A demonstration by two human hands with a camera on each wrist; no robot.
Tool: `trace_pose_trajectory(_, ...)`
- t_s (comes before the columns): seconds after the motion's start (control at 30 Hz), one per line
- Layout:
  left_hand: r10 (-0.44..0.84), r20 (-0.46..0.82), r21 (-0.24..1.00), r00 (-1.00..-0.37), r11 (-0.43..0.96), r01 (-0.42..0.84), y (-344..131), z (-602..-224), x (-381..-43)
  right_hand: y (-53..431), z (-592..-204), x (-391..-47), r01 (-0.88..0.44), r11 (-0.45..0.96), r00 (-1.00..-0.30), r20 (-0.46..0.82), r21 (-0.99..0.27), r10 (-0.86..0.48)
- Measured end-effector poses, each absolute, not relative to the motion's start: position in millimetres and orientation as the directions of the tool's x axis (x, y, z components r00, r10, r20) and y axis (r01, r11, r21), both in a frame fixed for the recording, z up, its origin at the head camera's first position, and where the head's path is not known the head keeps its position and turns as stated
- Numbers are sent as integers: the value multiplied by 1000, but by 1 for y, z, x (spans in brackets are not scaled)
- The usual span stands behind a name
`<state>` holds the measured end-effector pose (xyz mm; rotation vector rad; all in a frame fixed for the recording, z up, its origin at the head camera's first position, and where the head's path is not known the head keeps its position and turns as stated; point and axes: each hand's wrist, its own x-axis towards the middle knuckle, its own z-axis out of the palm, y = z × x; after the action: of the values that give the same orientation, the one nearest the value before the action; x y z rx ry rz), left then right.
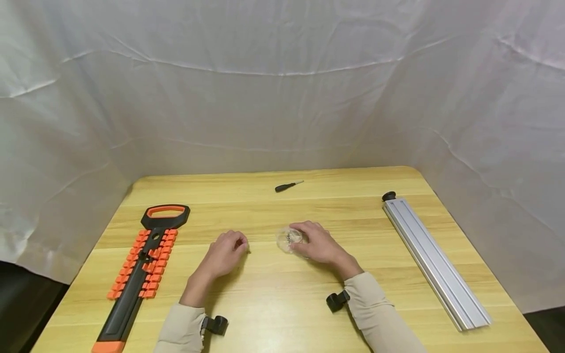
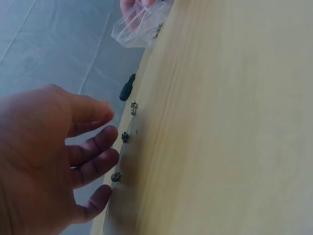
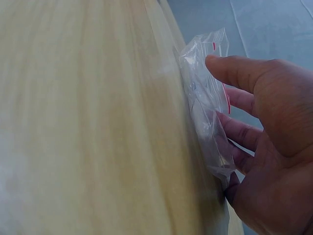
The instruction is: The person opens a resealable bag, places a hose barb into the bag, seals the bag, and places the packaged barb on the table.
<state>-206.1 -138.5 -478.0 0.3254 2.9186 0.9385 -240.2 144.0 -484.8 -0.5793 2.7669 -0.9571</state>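
A clear plastic zip bag point(image 1: 284, 240) with small metal pieces inside lies at the middle of the table. My right hand point(image 1: 321, 243) grips it from the right, and the right wrist view shows thumb and fingers on either side of the bag point(image 3: 208, 117), which has a red seal strip. Left of it, my left hand point(image 1: 225, 253) hovers low over the wood with loosely bent fingers. In the left wrist view, three small metal fittings, possibly screws point(image 2: 125, 137), lie beside those fingertips; nothing shows between thumb and fingers.
A small black-handled screwdriver point(image 1: 286, 187) lies near the back edge. To the left is a black and orange handled rack point(image 1: 143, 264) with orange clips. A silver aluminium rail point(image 1: 434, 260) with a black knob lies on the right. Grey-white cloth point(image 1: 282, 108) hangs behind the table.
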Motion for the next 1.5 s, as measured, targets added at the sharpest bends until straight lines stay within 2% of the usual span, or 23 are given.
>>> trace_pose_trajectory(0.63,222,-7,471,-975,861,192,-131,-479,-202,145,-487,-241,-303,714,-914,-19,-632,-405)
trace_pose_trajectory(0.97,254,-37,480,-967,853,205,-128,-482,-204,145,-487,-240,-306,708,-914,-12,-636,-405)
trace_pose_trajectory(1.5,285,59,569,-957,777,267,-110,-476,-210,144,-487,-240,-299,712,-916,-20,-635,-401)
